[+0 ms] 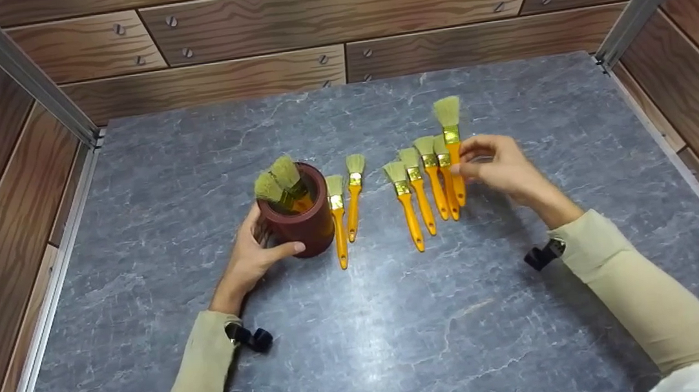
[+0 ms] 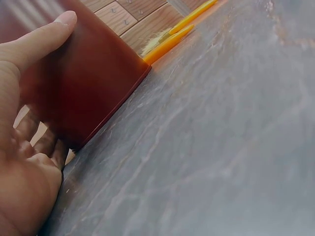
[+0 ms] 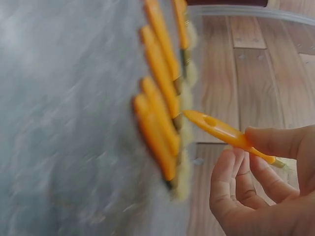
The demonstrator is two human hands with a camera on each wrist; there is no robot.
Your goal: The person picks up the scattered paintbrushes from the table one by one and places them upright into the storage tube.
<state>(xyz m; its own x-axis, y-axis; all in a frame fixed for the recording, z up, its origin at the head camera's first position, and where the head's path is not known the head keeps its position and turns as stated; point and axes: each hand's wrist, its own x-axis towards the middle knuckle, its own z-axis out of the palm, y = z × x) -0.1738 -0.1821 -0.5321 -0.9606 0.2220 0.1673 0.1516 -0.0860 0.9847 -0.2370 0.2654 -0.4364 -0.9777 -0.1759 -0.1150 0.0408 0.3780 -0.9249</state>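
Note:
A dark red cylindrical cup stands on the table with two paintbrushes in it, bristles up. My left hand grips the cup from its left side, thumb across the front; in the left wrist view the thumb lies along the cup wall. Between thumb and fingers, my right hand pinches the orange handle of a paintbrush, bristles pointing away. The right wrist view shows this handle lifted off the table, apart from the brushes beside it.
Several paintbrushes lie in a row just left of my right hand. Two more, a nearer brush and a farther brush, lie right beside the cup. Wood-patterned walls enclose the grey marbled table at the back and sides.

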